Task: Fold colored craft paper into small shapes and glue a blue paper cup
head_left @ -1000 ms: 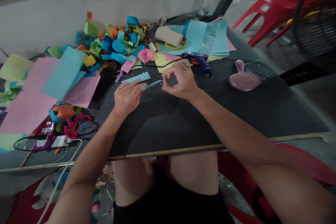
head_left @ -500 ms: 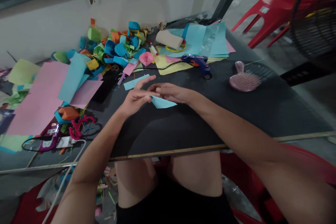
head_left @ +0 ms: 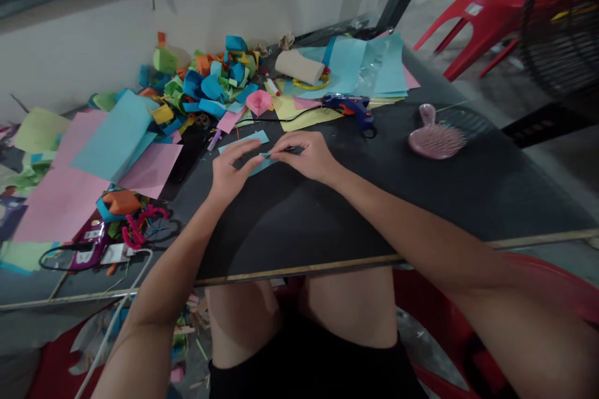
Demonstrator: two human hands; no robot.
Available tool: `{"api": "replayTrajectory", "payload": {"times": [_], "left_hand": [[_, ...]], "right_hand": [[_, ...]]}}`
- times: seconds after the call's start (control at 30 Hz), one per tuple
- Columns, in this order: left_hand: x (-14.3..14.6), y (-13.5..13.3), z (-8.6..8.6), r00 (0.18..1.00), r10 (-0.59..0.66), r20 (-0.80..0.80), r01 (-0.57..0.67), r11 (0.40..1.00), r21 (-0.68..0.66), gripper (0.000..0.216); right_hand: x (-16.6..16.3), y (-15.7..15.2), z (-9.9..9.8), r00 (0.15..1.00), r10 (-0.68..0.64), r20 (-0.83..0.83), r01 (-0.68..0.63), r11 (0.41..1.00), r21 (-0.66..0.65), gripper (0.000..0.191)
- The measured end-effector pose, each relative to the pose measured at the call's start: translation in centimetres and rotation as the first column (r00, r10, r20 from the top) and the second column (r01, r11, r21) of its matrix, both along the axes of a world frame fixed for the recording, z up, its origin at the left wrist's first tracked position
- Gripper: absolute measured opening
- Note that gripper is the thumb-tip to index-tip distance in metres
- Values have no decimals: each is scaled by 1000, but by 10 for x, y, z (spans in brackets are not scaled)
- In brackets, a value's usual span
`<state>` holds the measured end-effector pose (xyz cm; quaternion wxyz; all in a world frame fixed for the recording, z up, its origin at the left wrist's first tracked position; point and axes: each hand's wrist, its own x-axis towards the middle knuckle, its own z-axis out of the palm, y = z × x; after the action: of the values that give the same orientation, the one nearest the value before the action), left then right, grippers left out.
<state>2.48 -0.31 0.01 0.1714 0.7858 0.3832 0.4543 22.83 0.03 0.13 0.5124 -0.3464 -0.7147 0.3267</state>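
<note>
Dark tabletop [head_left: 318, 224], right hand [head_left: 312, 153] tight on blue paper [head_left: 262, 166], long axis aslant toward far right, left hand [head_left: 228, 171] wide

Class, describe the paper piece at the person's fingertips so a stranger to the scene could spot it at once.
Start at the dark table, then find the right hand over it. Pinched at its fingertips, facing the left hand, is a small light-blue paper. Unlike the similar blue strip lying just beyond, this piece is gripped.
</note>
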Motion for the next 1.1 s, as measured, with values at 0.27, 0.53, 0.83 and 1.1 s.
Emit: {"api": "replayTrajectory", "payload": {"times": [0.27,0.53,0.83,1.1], "left_hand": [[11,-18,18,984,164,-70,-131,931,341,17],[11,-21,15,986,161,-38,-141,938,318,13],[16,-24,10,999,-8,-38,25,884,466,12],[12,-23,14,1000,31,-1,-27,877,480,12]], "right_hand": [[-5,-7,5,980,-175,94,142,947,287,19],[-7,-13,11,968,-235,93,170,878,448,5],[-14,-18,3,982,-186,26,157,890,429,30],[-9,-15,3,984,-178,12,157,897,413,35]]}}
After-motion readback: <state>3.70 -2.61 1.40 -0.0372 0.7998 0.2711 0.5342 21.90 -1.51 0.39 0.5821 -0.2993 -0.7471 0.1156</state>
